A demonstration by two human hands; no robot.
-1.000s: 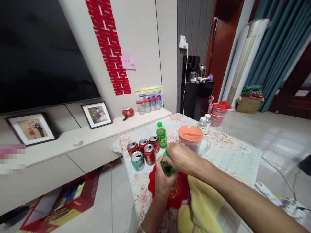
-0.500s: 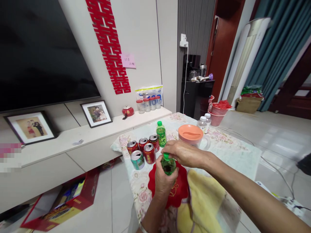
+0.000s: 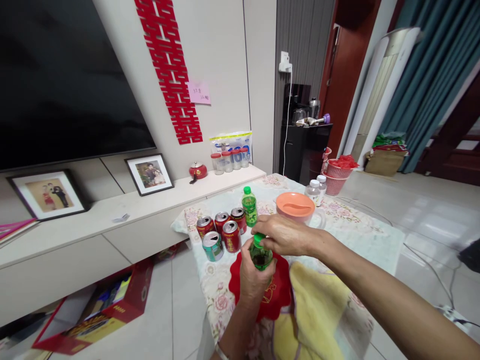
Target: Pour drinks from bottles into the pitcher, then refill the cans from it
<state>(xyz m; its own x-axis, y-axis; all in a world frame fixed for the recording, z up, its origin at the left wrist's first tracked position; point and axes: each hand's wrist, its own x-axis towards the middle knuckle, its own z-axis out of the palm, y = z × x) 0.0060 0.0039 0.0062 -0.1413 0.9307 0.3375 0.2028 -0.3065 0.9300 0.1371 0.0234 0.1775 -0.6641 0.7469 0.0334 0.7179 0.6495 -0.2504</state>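
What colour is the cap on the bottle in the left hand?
Bright green cap, showing best in the head view.

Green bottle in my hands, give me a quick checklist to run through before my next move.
1. Bottle held by the left hand: ok, wrapped around it.
2. Right hand at the cap: ok; firmness of grip, cannot tell.
3. Cap loosened: cannot tell; it sits at the bottle's top.
4. Bottle's base resting on the red mat: cannot tell, the left hand hides it.
5. Cans standing upright: ok, all five.
6. Second bottle upright and capped: ok.
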